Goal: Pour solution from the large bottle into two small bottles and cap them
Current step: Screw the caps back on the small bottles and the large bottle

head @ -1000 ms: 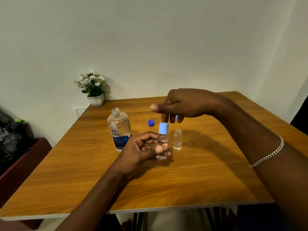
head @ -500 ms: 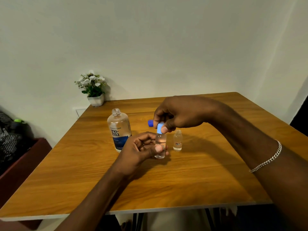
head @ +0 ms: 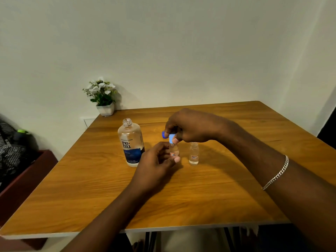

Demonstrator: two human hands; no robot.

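The large clear bottle [head: 131,142] with a blue label stands uncapped at mid-table. Just right of it, my left hand [head: 156,164] grips a small clear bottle [head: 174,149] upright on the table. My right hand [head: 189,127] pinches the light blue cap [head: 171,138] sitting on that bottle's neck. A second small bottle [head: 194,153] stands uncapped to the right, with some liquid in it. A dark blue cap [head: 164,134] lies on the table behind my hands, partly hidden.
A small white pot of white flowers [head: 103,97] stands at the table's far left corner by the wall. The wooden table [head: 200,197] has its front edge close to me. A dark red box with clothes [head: 20,160] sits left of the table.
My right hand came down from above the small bottle onto its light blue cap and now pinches it. My left hand keeps holding the bottle in place.
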